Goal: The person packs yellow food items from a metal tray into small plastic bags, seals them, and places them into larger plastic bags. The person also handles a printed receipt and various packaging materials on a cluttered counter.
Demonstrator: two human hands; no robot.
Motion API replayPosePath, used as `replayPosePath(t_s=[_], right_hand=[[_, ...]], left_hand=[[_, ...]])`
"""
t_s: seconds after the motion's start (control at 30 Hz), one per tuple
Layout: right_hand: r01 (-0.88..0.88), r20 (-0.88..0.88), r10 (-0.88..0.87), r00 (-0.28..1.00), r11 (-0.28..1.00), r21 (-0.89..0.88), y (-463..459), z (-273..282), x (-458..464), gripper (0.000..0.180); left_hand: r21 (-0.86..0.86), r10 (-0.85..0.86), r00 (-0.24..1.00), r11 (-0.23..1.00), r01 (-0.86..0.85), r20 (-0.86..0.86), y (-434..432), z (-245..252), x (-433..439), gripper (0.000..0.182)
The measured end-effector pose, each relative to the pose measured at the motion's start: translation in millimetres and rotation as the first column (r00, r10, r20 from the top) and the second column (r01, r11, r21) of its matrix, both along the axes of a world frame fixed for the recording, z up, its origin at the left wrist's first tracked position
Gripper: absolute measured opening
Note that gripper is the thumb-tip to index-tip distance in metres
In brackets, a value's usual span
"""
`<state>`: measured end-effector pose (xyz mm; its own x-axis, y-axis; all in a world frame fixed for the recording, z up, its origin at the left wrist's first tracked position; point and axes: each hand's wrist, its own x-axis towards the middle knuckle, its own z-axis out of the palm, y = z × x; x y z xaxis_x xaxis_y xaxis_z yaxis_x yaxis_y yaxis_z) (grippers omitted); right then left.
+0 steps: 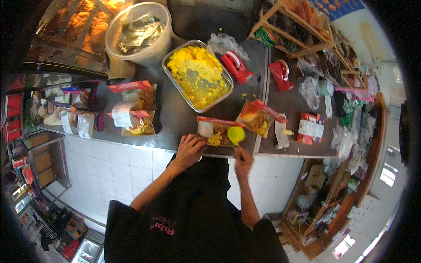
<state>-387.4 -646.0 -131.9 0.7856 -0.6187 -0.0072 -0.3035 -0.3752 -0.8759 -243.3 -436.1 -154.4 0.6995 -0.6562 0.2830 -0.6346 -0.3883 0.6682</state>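
Just in front of me, an open paper food box (pixel 218 139) with a red-edged flap holds yellow food, browner food and something white at its left. My left hand (pixel 190 149) grips the left end of this box. In my right hand (pixel 243 161) is the handle of a yellow-green plastic scoop (pixel 236 134), its bowl over the right part of the box. Behind the box, a metal tray (pixel 194 110) contains crumbly yellow food, thinned in the middle. Another filled open box (pixel 255 120) lies tilted to the right.
Filled boxes with red flaps (pixel 138 121) and paper slips stand at left. Behind are a clear plastic bucket (pixel 110 42) and a lit food cabinet (pixel 42 42). Red tape dispensers (pixel 238 70), a receipt strip (pixel 281 136), a printed carton (pixel 309 130) and plastic bags (pixel 310 93) occupy the right.
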Motion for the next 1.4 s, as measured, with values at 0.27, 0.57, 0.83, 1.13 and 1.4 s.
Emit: replayPosePath(t_s=[0.27,0.57,0.83,1.13,1.4], right_hand=[[-0.428,-0.071,0.451,0.890,0.879,0.208,-52.8,94.8,172.1,0.023],[-0.239,0.045,0.241,0.969,0.970,-0.039,-46.3,100.2,165.8,0.037],[0.249,-0.360,-0.203,0.911,0.965,0.086,-38.1,133.2,12.5,0.020],[-0.178,0.079,0.162,0.984,0.935,0.306,-16.5,140.0,48.9,0.043],[-0.101,-0.284,0.073,0.956,0.991,-0.086,-175.9,26.1,24.1,0.036]], left_hand=[[-0.287,0.377,0.893,0.908,-0.305,0.244,20.9,137.3,158.3,0.023],[0.371,0.002,0.948,0.920,-0.126,0.319,76.3,65.8,452.7,0.033],[0.223,0.145,0.888,0.939,-0.263,0.437,76.9,98.6,445.3,0.031],[-0.156,-0.271,0.798,0.963,0.222,-0.538,-104.3,175.3,70.8,0.015],[-0.077,-0.153,0.604,0.986,0.150,-0.782,-154.7,93.3,-38.4,0.053]])
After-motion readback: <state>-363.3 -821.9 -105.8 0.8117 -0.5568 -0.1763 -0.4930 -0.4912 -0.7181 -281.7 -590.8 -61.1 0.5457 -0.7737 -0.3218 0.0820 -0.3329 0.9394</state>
